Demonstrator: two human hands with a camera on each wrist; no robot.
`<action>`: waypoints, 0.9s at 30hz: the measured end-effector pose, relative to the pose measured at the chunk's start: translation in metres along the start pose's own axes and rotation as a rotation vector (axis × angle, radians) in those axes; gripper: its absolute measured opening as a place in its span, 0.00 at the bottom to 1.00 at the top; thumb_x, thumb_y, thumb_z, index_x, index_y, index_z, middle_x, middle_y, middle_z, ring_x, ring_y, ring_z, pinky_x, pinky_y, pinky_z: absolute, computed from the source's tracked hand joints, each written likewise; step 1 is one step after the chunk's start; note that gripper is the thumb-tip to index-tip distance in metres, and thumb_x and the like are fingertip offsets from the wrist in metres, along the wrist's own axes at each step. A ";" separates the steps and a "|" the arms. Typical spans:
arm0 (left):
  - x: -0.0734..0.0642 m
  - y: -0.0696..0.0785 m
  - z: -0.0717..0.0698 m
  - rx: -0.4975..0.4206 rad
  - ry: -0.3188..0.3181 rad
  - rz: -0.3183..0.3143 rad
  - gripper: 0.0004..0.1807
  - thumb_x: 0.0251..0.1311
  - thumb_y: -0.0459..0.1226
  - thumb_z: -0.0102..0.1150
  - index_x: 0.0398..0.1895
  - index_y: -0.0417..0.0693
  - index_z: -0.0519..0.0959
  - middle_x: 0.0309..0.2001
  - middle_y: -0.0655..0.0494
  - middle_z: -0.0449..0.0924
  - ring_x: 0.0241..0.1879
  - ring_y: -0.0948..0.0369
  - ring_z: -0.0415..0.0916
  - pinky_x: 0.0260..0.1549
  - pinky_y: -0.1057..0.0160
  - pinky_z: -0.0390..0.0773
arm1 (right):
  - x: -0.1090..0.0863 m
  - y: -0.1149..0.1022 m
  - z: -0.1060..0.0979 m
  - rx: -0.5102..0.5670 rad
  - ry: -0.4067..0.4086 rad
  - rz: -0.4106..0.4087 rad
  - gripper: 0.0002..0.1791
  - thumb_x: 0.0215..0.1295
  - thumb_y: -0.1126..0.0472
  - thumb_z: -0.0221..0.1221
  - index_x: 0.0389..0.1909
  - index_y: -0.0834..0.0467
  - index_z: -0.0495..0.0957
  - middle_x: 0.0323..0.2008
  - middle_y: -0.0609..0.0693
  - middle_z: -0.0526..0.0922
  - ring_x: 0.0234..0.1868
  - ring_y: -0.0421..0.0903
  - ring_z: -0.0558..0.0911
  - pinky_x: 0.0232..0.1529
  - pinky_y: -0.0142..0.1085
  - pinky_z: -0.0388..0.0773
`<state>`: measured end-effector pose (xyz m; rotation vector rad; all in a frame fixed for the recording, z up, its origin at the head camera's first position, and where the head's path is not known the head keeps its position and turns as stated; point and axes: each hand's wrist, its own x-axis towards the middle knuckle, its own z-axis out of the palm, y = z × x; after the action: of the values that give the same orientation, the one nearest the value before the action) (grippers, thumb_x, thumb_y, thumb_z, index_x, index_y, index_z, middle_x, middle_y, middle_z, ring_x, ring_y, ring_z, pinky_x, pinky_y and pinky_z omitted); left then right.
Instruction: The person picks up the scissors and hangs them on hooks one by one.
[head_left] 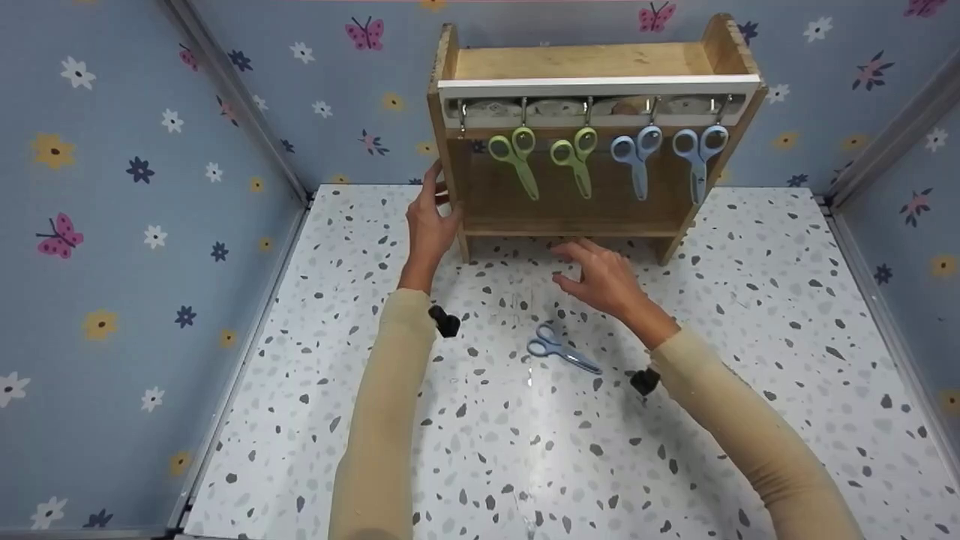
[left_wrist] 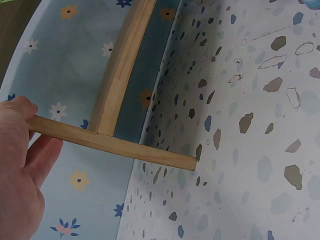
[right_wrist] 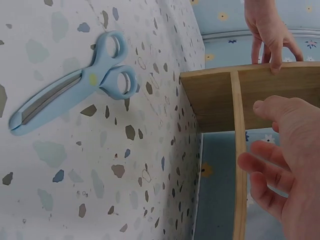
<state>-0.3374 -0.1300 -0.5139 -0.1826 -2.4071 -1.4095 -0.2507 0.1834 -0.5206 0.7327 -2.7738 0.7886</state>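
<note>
A wooden rack (head_left: 577,60) stands at the back of the table. My left hand (head_left: 431,225) grips its left side panel (left_wrist: 115,142), thumb on one face and fingers on the other. In front of the bottom shelf (head_left: 570,226), my right hand (head_left: 604,277) hovers with loosely bent fingers and holds nothing. Closer to me, a pair of light blue scissors (head_left: 559,349) lies on the table, blades toward the right. The right wrist view shows these scissors (right_wrist: 90,80) closed, beside the right hand (right_wrist: 295,150).
Two green scissors (head_left: 517,161) (head_left: 576,161) and two blue scissors (head_left: 637,161) (head_left: 700,161) hang from metal hooks along the rack's white rail (head_left: 600,84). Flower-patterned panels (head_left: 150,300) enclose the speckled table (head_left: 360,225) at the back and sides.
</note>
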 end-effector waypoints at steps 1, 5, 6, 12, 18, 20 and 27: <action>0.000 0.000 0.000 -0.001 -0.002 -0.003 0.41 0.79 0.33 0.65 0.90 0.47 0.61 0.72 0.36 0.84 0.68 0.42 0.87 0.71 0.43 0.86 | -0.001 0.000 0.000 -0.002 -0.003 -0.001 0.24 0.73 0.56 0.75 0.67 0.55 0.85 0.55 0.62 0.91 0.35 0.59 0.91 0.41 0.57 0.90; 0.000 0.001 0.000 -0.003 -0.006 -0.007 0.41 0.79 0.33 0.65 0.90 0.48 0.61 0.72 0.37 0.84 0.68 0.42 0.87 0.72 0.44 0.85 | -0.004 0.000 0.001 -0.017 -0.004 -0.015 0.24 0.73 0.56 0.75 0.67 0.55 0.85 0.52 0.62 0.91 0.32 0.58 0.88 0.38 0.57 0.88; 0.000 0.001 0.000 -0.002 -0.005 -0.007 0.41 0.79 0.34 0.65 0.90 0.48 0.61 0.72 0.37 0.84 0.68 0.42 0.87 0.72 0.44 0.85 | -0.004 0.001 0.001 -0.023 -0.005 -0.016 0.25 0.73 0.56 0.75 0.67 0.55 0.86 0.52 0.62 0.91 0.31 0.58 0.87 0.37 0.57 0.87; 0.000 0.000 0.001 -0.001 -0.001 -0.013 0.40 0.79 0.34 0.66 0.90 0.49 0.61 0.71 0.38 0.85 0.68 0.43 0.87 0.71 0.45 0.86 | -0.009 0.004 0.002 -0.052 -0.009 -0.016 0.25 0.72 0.55 0.76 0.66 0.54 0.86 0.50 0.61 0.91 0.32 0.57 0.88 0.36 0.56 0.88; 0.000 -0.002 0.000 0.023 -0.001 -0.009 0.41 0.79 0.33 0.65 0.90 0.47 0.61 0.70 0.37 0.85 0.67 0.42 0.88 0.72 0.45 0.86 | -0.014 0.008 0.002 -0.063 0.010 -0.064 0.25 0.70 0.56 0.77 0.65 0.55 0.86 0.49 0.61 0.91 0.27 0.57 0.88 0.31 0.55 0.86; 0.000 -0.002 0.000 0.028 0.001 -0.005 0.41 0.79 0.33 0.65 0.90 0.46 0.61 0.70 0.37 0.86 0.67 0.42 0.88 0.71 0.45 0.86 | -0.016 0.009 0.002 -0.072 0.011 -0.074 0.25 0.69 0.55 0.78 0.65 0.55 0.86 0.49 0.60 0.91 0.27 0.57 0.87 0.31 0.55 0.86; 0.000 0.000 0.000 0.024 0.000 -0.016 0.41 0.79 0.34 0.65 0.90 0.47 0.61 0.71 0.37 0.85 0.68 0.43 0.88 0.71 0.45 0.86 | -0.019 0.008 -0.001 -0.113 -0.042 -0.064 0.28 0.68 0.52 0.78 0.66 0.54 0.85 0.50 0.59 0.91 0.34 0.60 0.89 0.33 0.55 0.87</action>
<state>-0.3377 -0.1297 -0.5135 -0.1578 -2.4296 -1.3869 -0.2385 0.1979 -0.5287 0.8214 -2.7888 0.6064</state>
